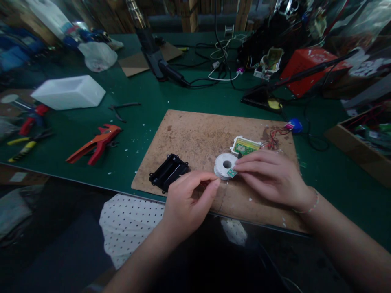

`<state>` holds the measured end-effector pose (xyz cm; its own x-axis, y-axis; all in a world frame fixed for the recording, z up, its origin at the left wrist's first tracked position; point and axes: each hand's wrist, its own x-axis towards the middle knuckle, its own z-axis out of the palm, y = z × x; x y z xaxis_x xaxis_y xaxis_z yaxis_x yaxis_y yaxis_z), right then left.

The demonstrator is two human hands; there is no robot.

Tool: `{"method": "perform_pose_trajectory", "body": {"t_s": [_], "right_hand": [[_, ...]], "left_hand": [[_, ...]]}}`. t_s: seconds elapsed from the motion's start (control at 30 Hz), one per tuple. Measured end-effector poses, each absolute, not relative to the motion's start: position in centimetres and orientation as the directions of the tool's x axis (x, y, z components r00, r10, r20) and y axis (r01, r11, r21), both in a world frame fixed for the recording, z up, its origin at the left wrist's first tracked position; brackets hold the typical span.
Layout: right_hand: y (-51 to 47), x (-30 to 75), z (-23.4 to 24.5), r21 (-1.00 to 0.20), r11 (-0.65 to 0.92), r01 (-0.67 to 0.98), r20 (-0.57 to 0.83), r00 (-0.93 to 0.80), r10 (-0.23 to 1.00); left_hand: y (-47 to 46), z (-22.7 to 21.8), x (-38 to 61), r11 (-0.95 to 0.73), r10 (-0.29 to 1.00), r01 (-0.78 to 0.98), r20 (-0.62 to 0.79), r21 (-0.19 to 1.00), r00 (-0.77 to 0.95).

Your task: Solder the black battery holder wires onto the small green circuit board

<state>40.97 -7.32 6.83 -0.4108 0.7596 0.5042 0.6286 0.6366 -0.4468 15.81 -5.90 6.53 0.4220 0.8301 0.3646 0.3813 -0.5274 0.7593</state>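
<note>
Between the thumb and fingers of my right hand is a small green circuit board, held over the edge of a white spool of solder wire. My left hand pinches thumb and forefinger together close to the spool's near side; what they grip is too small to make out. Some red wire shows behind the left fingers. A thin strand hangs below the spool. Left of that hand lies a black plastic battery case, partly covered by it. Beyond my right hand sits a white-framed housing with a green board.
Everything close by rests on a brown board on the green table. Red-handled pliers and a white foam block are at left. A soldering iron stand, blue-capped part and carton stand at right.
</note>
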Motion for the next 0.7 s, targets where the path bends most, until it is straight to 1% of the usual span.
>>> {"method": "perform_pose_trajectory", "body": {"t_s": [0.13, 0.23, 0.3, 0.4, 0.47, 0.57, 0.63, 0.7], "right_hand": [[-7.5, 40.6, 6.6, -0.494, 0.618, 0.612, 0.514, -0.368, 0.775], [-7.4, 40.1, 6.4, -0.55, 0.571, 0.609, 0.515, -0.291, 0.806], [-7.4, 39.9, 6.3, -0.591, 0.534, 0.604, 0.502, -0.242, 0.83], [-7.5, 39.7, 6.3, -0.623, 0.505, 0.597, 0.488, -0.208, 0.848], [-7.6, 39.6, 6.1, -0.647, 0.47, 0.6, 0.46, -0.184, 0.869], [-7.8, 39.6, 5.8, -0.741, 0.369, 0.561, 0.379, -0.104, 0.92], [-7.9, 39.5, 5.6, -0.8, 0.322, 0.507, 0.336, -0.067, 0.939], [-7.8, 39.5, 5.5, -0.821, 0.309, 0.481, 0.32, -0.06, 0.945]], "left_hand": [[-5.6, 6.3, 16.5, -0.528, 0.815, 0.336, 0.353, 0.78, 0.46], [-5.2, 6.1, 16.8, -0.513, 0.83, 0.34, 0.354, 0.788, 0.431], [-5.0, 6.1, 16.8, -0.52, 0.833, 0.344, 0.374, 0.782, 0.408], [-4.7, 6.2, 16.8, -0.569, 0.81, 0.358, 0.431, 0.74, 0.398], [-4.3, 6.4, 16.8, -0.619, 0.768, 0.334, 0.458, 0.711, 0.448], [-3.7, 6.6, 16.9, -0.675, 0.692, 0.276, 0.457, 0.684, 0.559], [-3.4, 6.6, 17.0, -0.678, 0.676, 0.274, 0.431, 0.682, 0.598], [-3.2, 6.5, 17.2, -0.667, 0.682, 0.287, 0.408, 0.687, 0.607]]}}
